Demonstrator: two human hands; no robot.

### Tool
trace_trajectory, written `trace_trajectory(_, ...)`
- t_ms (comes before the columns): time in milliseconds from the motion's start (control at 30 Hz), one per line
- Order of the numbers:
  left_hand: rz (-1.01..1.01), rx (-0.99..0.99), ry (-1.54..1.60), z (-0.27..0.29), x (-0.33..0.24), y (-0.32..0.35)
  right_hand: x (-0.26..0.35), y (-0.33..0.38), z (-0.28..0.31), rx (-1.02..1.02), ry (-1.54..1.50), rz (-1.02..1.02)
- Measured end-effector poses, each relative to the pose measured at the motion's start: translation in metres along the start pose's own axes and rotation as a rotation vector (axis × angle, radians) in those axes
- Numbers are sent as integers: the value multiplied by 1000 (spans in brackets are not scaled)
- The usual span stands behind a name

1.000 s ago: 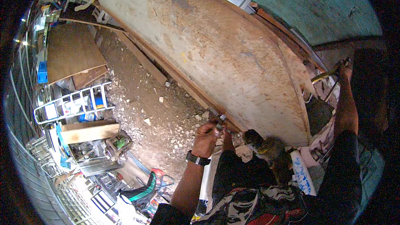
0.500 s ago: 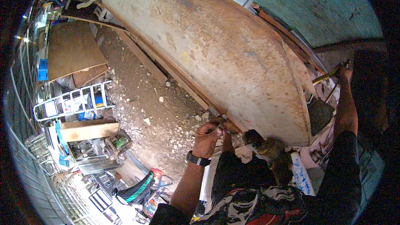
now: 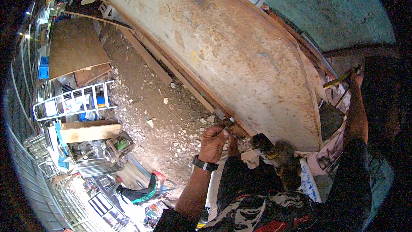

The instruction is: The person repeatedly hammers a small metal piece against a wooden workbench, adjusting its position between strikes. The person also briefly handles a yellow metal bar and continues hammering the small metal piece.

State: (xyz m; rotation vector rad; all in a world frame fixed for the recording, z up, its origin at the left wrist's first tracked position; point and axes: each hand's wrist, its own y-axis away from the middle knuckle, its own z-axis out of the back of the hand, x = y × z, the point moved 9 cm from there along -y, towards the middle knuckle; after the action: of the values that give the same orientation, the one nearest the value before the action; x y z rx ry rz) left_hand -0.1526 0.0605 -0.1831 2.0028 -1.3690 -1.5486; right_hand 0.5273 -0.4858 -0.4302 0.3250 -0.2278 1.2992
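Note:
My left hand (image 3: 212, 144) is raised at the middle, with a dark watch on its wrist. Its fingers are pinched together; what they hold, if anything, is too small to make out. Close by runs the lower left edge of a large, worn, pale-brown board (image 3: 223, 51). Far to the right, my right arm stretches forward. There my right hand (image 3: 355, 78), partly in shadow, is closed round one end of a narrow yellowish strip-like object (image 3: 337, 80), whose exact kind I cannot tell. It lies beside the board's right side.
Long planks (image 3: 148, 58) lie along the board's left side on the stony dirt floor (image 3: 146, 99). At left are a plywood sheet (image 3: 77, 47), a white metal ladder-like frame (image 3: 75, 101), a wooden block (image 3: 91, 132) and piled scrap. A teal wall (image 3: 330, 8) stands at right.
The view has shifted slightly. Both hands keep nearly the same place and closed pose, and the board has not visibly moved.

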Motion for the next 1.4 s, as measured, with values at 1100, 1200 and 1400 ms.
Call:
trace_trajectory(1100, 40, 14, -152, -2, -1, 2, -3, 25, 0, -239, 696, 898)
trace_trajectory(1200, 7, 2, -175, -5, -5, 3, -42, -20, -3, -46, 104, 372)
trace_trajectory(1400, -46, 20, -270, -10, -8, 3, -27, 13, 0, 149, -545, -126)
